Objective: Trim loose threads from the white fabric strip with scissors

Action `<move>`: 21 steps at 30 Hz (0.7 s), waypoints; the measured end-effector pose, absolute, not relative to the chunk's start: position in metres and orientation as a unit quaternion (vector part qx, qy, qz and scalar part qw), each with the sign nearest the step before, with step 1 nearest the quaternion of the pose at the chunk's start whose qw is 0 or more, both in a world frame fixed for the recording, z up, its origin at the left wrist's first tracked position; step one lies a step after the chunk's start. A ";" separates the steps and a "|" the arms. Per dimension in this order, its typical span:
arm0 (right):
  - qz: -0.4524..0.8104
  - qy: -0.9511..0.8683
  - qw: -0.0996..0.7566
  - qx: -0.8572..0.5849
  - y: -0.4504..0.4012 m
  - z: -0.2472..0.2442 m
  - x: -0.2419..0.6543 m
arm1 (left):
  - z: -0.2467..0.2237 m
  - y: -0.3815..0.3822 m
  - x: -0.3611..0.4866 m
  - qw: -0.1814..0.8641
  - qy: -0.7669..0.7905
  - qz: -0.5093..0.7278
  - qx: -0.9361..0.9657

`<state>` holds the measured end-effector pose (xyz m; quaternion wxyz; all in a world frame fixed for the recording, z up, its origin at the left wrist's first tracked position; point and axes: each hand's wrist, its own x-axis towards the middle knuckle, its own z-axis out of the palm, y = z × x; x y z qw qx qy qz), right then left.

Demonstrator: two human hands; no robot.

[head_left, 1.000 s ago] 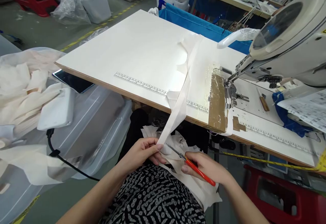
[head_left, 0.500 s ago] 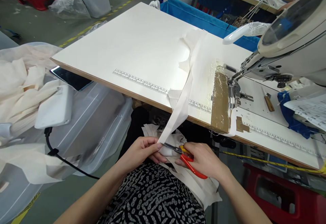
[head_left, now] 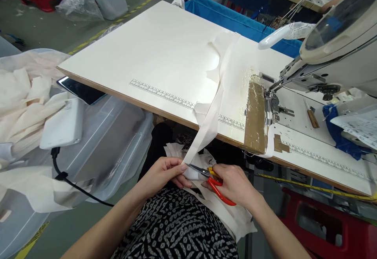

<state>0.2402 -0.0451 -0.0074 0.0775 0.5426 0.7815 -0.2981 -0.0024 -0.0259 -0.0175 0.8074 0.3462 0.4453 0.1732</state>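
Note:
My left hand (head_left: pixel 173 172) pinches the lower end of a cream fabric strip (head_left: pixel 209 123), which runs up over the table edge and onto the white tabletop. In my right hand (head_left: pixel 231 182) is a pair of scissors (head_left: pixel 219 192) with red and yellow handles. Their blades point left, and the tips lie at the strip beside my left fingertips. Whether the blades are fully closed I cannot tell. More cream fabric (head_left: pixel 235 219) is bunched on my lap beneath both hands, over a black-and-white patterned garment (head_left: pixel 176 227).
A sewing machine (head_left: pixel 338 66) stands on the right of the white table (head_left: pixel 165 46). An awl (head_left: pixel 312 115) lies near it. To the left, a plastic bin (head_left: pixel 118 149) bears fabric, a phone (head_left: pixel 81 90) and a white power bank (head_left: pixel 63 125) with a black cable. A red stool (head_left: pixel 321 227) is at lower right.
The scissors have shifted slightly left at the strip, and their red handle has swung a little inward. My left hand keeps its pinch almost unmoved.

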 end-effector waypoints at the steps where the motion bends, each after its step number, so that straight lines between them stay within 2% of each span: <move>1: -0.295 0.786 0.077 0.539 -0.044 -0.007 0.239 | -0.018 -0.026 -0.002 0.807 0.446 0.171 0.346; 17: -0.325 0.753 0.071 0.568 -0.047 -0.018 0.241 | -0.020 -0.025 -0.002 0.804 0.451 0.153 0.357; 19: -0.334 0.741 0.050 0.581 -0.052 -0.019 0.246 | -0.021 -0.023 -0.007 0.781 0.461 0.137 0.398; 21: -0.343 0.732 0.028 0.588 -0.059 -0.019 0.251 | -0.025 -0.020 -0.012 0.706 0.502 0.136 0.481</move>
